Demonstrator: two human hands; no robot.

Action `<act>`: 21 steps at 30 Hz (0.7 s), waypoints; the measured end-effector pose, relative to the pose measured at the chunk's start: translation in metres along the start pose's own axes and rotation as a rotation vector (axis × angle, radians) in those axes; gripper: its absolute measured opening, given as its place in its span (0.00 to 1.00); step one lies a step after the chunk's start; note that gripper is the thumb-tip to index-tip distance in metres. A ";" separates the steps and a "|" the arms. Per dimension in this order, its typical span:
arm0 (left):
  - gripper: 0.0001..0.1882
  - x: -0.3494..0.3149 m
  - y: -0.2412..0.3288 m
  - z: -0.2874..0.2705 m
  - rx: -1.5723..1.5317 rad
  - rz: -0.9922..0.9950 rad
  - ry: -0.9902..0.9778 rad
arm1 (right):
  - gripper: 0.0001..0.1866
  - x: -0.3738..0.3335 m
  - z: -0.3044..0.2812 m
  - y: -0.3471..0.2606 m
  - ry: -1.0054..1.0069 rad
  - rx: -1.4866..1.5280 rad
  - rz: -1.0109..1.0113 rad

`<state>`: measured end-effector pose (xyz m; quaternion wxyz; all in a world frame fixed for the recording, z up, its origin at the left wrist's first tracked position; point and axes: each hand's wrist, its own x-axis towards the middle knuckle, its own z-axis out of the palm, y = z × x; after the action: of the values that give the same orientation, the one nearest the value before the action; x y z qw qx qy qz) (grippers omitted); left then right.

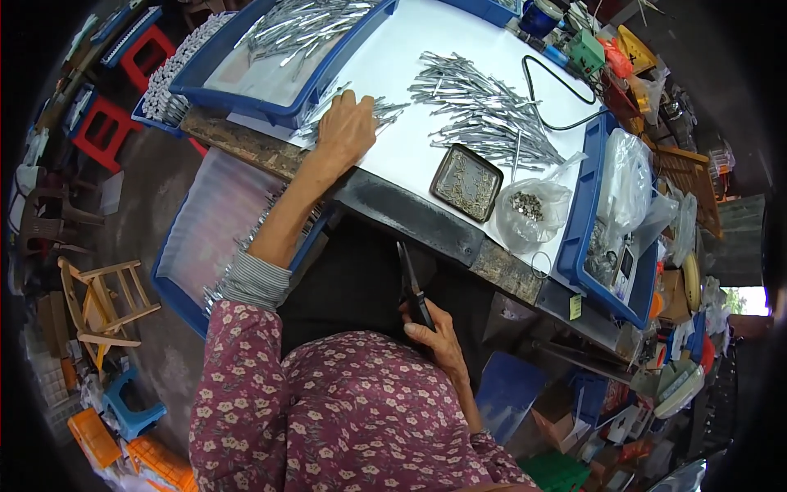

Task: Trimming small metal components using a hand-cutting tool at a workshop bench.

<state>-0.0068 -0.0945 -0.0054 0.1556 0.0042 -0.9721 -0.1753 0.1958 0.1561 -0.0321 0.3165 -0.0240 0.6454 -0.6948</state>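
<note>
My left hand (346, 127) reaches over the front left of the white-covered table, its fingers bent down and close together. Around it lies a small heap of thin silvery metal rods (389, 111); what the fingertips pinch, if anything, is hidden. Down in front of my body, my right hand (438, 338) grips the dark handles of long-nosed pliers (410, 277), whose jaws point up and away. A larger pile of similar metal rods (484, 107) spreads across the table. A dark square tin (443, 199) near the front edge contains small metal pins.
Left of the pile stands a blue tray (238, 104) of metal rods. A clear bag (510, 231) of small metal parts and a blue bin (568, 254) sit at right. A black cable loop (537, 105) lies behind. Below the table edge is another blue tray (176, 299).
</note>
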 end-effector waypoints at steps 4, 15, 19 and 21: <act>0.11 0.017 0.001 0.005 -0.084 0.093 0.059 | 0.21 -0.001 0.003 0.000 -0.005 -0.140 0.002; 0.09 0.045 0.014 0.022 -0.019 0.117 -0.123 | 0.22 -0.004 0.000 0.008 0.016 -0.146 -0.001; 0.07 0.041 0.010 0.028 0.011 0.151 -0.072 | 0.23 -0.003 0.000 0.010 0.007 -0.204 -0.018; 0.07 0.038 0.009 0.028 0.031 0.196 0.014 | 0.23 -0.005 0.001 0.007 -0.005 -0.207 0.006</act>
<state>-0.0513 -0.0784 -0.0157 0.1786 -0.0871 -0.9694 -0.1441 0.2024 0.1579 -0.0365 0.3160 -0.0562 0.7131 -0.6233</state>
